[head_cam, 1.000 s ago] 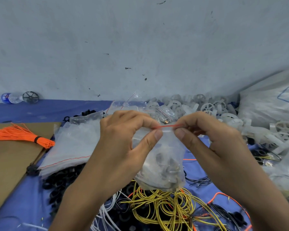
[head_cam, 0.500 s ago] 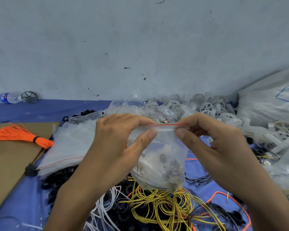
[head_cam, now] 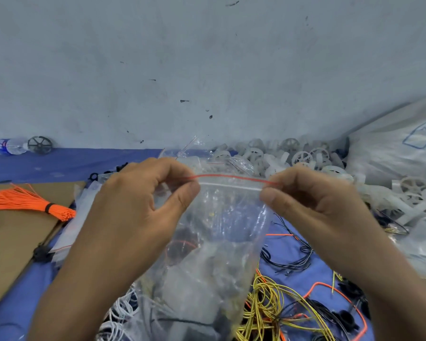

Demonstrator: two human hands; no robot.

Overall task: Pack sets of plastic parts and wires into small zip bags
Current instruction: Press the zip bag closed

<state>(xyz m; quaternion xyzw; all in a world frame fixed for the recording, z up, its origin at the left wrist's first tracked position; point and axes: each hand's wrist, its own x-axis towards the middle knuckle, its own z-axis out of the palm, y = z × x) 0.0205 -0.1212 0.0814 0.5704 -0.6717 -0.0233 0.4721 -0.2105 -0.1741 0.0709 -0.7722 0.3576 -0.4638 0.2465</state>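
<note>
Between my two sets of fingertips hangs the zip bag, its red-lined top edge stretched level from one pinch to the other. My left hand has thumb and fingers clamped on the left corner of the seal; my right hand pinches the right corner the same way. Dark plastic parts show blurred through the film below my thumbs. Beneath the bag lie yellow wires; beyond my right fingers sits a heap of white wheels.

Scuffed grey wall, perhaps plaster; blue floor covering.
</note>
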